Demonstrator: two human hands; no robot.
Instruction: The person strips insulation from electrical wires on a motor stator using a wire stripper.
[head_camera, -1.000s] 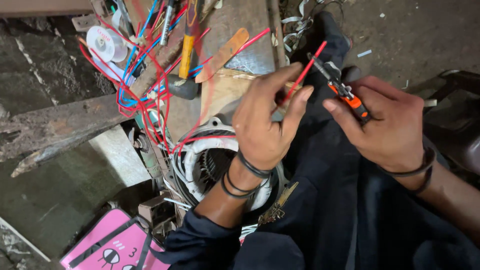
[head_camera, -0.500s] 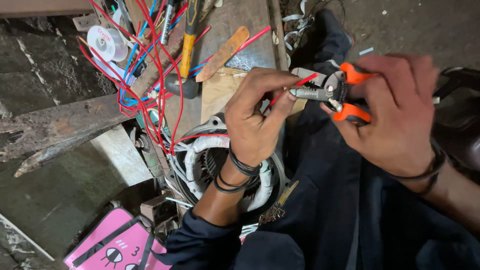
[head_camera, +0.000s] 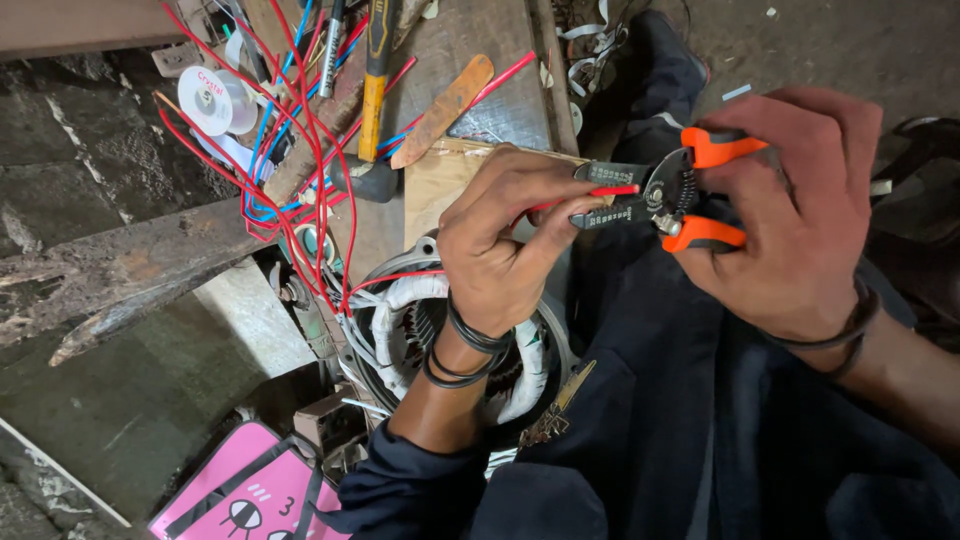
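My left hand (head_camera: 510, 240) pinches a thin red wire (head_camera: 590, 192) near its free end, with dark bands around the wrist. My right hand (head_camera: 800, 210) grips wire strippers (head_camera: 665, 195) with orange handles; their dark jaws sit around the red wire's tip, just right of my left fingers. Below my left hand lies a round motor stator (head_camera: 400, 320) with white-sleeved windings, from which red leads run up to the left.
A tangle of red and blue wires (head_camera: 290, 150) spreads over a wooden board (head_camera: 470, 90) with a yellow-handled hammer (head_camera: 372, 90), a flat orange strip (head_camera: 445, 105) and a white tape roll (head_camera: 212, 100). A pink box (head_camera: 245, 490) lies at the bottom left. My dark-clothed lap fills the lower right.
My right hand swung the strippers from pointing up-left to lying level, jaws now over the red wire's tip. My left hand turned the wire end rightward toward them.
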